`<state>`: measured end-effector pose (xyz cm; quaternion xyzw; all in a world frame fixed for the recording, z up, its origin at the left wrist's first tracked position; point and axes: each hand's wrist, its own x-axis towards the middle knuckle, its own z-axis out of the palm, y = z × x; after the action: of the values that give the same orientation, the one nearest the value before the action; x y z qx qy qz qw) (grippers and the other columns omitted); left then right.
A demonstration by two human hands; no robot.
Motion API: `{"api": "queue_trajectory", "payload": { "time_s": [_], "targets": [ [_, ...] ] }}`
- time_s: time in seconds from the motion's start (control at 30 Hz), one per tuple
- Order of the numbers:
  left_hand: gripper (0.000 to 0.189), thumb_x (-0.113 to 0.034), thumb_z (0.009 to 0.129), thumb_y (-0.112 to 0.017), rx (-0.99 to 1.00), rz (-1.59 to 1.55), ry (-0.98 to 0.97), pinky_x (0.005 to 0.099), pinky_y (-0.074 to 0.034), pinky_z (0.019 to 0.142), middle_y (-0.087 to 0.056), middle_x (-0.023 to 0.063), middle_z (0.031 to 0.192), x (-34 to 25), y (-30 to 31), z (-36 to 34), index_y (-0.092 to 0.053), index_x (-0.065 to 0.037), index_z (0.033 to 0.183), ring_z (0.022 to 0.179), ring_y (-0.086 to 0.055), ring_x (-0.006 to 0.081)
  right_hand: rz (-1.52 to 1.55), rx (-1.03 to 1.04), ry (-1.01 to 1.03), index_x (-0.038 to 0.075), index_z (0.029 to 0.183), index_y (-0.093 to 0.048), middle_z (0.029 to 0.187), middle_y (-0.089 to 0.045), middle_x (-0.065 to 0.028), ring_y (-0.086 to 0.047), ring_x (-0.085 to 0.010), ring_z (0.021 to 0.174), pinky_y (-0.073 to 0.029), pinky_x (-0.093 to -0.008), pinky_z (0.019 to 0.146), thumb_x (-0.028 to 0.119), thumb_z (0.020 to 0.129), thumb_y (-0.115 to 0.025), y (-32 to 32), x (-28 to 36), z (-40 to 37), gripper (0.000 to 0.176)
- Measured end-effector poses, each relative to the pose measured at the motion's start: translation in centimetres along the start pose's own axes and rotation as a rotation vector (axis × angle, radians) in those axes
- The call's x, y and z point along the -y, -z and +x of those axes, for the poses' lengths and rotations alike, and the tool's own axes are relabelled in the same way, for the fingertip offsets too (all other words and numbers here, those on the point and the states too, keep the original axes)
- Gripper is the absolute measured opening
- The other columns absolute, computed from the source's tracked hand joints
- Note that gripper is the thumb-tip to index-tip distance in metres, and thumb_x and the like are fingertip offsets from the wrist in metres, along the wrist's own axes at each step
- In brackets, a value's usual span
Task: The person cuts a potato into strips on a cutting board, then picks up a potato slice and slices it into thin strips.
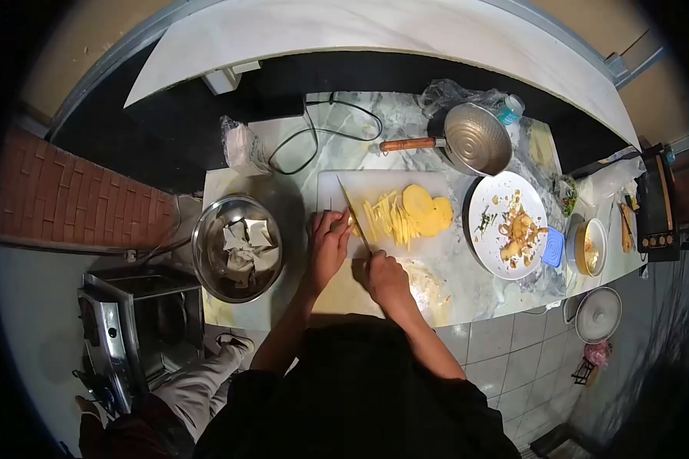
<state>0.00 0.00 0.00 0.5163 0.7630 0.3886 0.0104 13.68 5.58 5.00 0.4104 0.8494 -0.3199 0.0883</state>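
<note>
A white cutting board (436, 183) lies across the worktop, bearing cut yellow potato strips (390, 218) and round potato slices (429, 210). My right hand (388, 280) is wrapped round the handle of a knife (355, 208), whose long blade points up and left across the board. On the board's left part, my left hand (329, 243) has its fingers curled and pressed on some potato (354, 222) beside the blade. Fingers hide most of that piece.
A steel bowl (199, 249) with pale torn pieces stands left. At right are a white plate (486, 256) of peelings, a wooden-handled pan (478, 141), a blue item (553, 247) and a pot (592, 246). A black cable (314, 134) lies behind. Another person's leg (207, 382) shows lower left.
</note>
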Motion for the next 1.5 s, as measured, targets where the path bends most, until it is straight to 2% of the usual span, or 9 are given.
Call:
{"api": "queue_trajectory", "payload": {
  "time_s": [0.27, 0.6, 0.7, 0.77, 0.9, 1.0, 1.1, 1.17, 1.5],
  "targets": [
    [0.031, -0.007, 0.081, -0.061, -0.013, 0.026, -0.027, 0.0378, -0.040, 0.080, -0.054, 0.0102, 0.093, 1.1, -0.9, -0.2, -0.063, 0.002, 0.110, 0.090, -0.050, 0.0272, -0.044, -0.132, 0.063, -0.009, 0.091, -0.056, 0.083, -0.064, -0.0239, -0.066, -0.0359, 0.074, -0.054, -0.0415, 0.065, 0.007, 0.086, -0.047, -1.4, -0.2, 0.1, 0.020],
    [0.027, -0.004, 0.079, -0.062, -0.008, -0.002, -0.026, 0.0382, -0.040, 0.079, -0.053, 0.0106, 0.092, 1.4, -1.0, -0.4, -0.065, 0.003, 0.105, 0.090, -0.050, 0.0278, -0.028, -0.072, 0.061, -0.006, 0.087, -0.059, 0.086, -0.064, -0.0235, -0.067, -0.0352, 0.080, -0.055, -0.0409, 0.067, 0.004, 0.083, -0.050, -2.8, -0.8, 0.7, 0.014],
    [0.026, -0.004, 0.079, -0.062, -0.015, 0.007, -0.038, 0.0387, -0.040, 0.080, -0.054, 0.0105, 0.092, 1.5, -1.1, -0.4, -0.065, 0.002, 0.105, 0.090, -0.050, 0.0279, 0.021, -0.059, 0.014, -0.008, 0.086, -0.059, 0.089, -0.063, -0.0253, -0.066, -0.0359, 0.081, -0.055, -0.0414, 0.067, 0.007, 0.084, -0.053, -2.8, -0.6, 0.6, 0.016],
    [0.026, -0.004, 0.079, -0.062, -0.020, -0.003, -0.029, 0.0390, -0.039, 0.081, -0.054, 0.0102, 0.092, 1.6, -1.3, -0.4, -0.065, 0.003, 0.104, 0.089, -0.050, 0.0279, 0.052, -0.155, 0.134, -0.008, 0.085, -0.058, 0.085, -0.062, -0.0259, -0.065, -0.0370, 0.081, -0.054, -0.0418, 0.067, 0.013, 0.086, -0.054, -3.3, -0.9, 0.5, 0.022],
    [0.025, -0.004, 0.079, -0.062, -0.007, 0.000, -0.012, 0.0389, -0.039, 0.081, -0.054, 0.0103, 0.092, 1.7, -1.3, -0.5, -0.065, 0.002, 0.103, 0.090, -0.050, 0.0281, 0.112, -0.146, 0.065, -0.008, 0.083, -0.058, 0.079, -0.062, -0.0258, -0.065, -0.0381, 0.077, -0.054, -0.0423, 0.066, 0.017, 0.088, -0.054, -4.7, -1.2, 1.1, 0.026],
    [0.024, -0.004, 0.079, -0.063, -0.011, -0.013, 0.000, 0.0387, -0.040, 0.081, -0.054, 0.0104, 0.092, 1.5, -1.4, -0.3, -0.065, 0.002, 0.102, 0.091, -0.051, 0.0285, 0.140, -0.252, 0.117, -0.005, 0.084, -0.054, 0.073, -0.061, -0.0262, -0.062, -0.0422, 0.070, -0.051, -0.0492, 0.063, 0.019, 0.089, -0.052, -5.3, -1.7, 1.1, 0.025],
    [0.023, -0.003, 0.079, -0.063, -0.034, 0.008, -0.013, 0.0388, -0.040, 0.081, -0.055, 0.0109, 0.093, 1.6, -1.2, -0.6, -0.065, 0.002, 0.101, 0.091, -0.051, 0.0290, 0.115, -0.186, 0.100, -0.006, 0.086, -0.055, 0.074, -0.062, -0.0268, -0.063, -0.0418, 0.071, -0.052, -0.0479, 0.063, 0.020, 0.089, -0.051, -4.6, -1.3, 1.2, 0.027],
    [0.023, -0.003, 0.078, -0.063, -0.030, -0.016, -0.002, 0.0385, -0.041, 0.080, -0.055, 0.0112, 0.093, 1.7, -1.2, -0.6, -0.065, 0.002, 0.101, 0.089, -0.052, 0.0292, 0.007, -0.114, -0.025, -0.007, 0.086, -0.054, 0.076, -0.063, -0.0273, -0.064, -0.0414, 0.072, -0.053, -0.0468, 0.064, 0.024, 0.090, -0.050, -3.9, -1.4, 1.6, 0.032],
    [0.028, -0.004, 0.078, -0.064, -0.044, 0.014, -0.017, 0.0387, -0.042, 0.077, -0.056, 0.0091, 0.090, 0.9, -0.7, 0.0, -0.065, -0.002, 0.105, 0.087, -0.053, 0.0277, 0.157, -0.122, 0.039, -0.008, 0.091, -0.054, 0.077, -0.061, -0.0311, -0.060, -0.0472, 0.074, -0.049, -0.0521, 0.069, 0.025, 0.094, -0.045, -2.1, -2.7, 0.0, 0.034]
  ]
}}
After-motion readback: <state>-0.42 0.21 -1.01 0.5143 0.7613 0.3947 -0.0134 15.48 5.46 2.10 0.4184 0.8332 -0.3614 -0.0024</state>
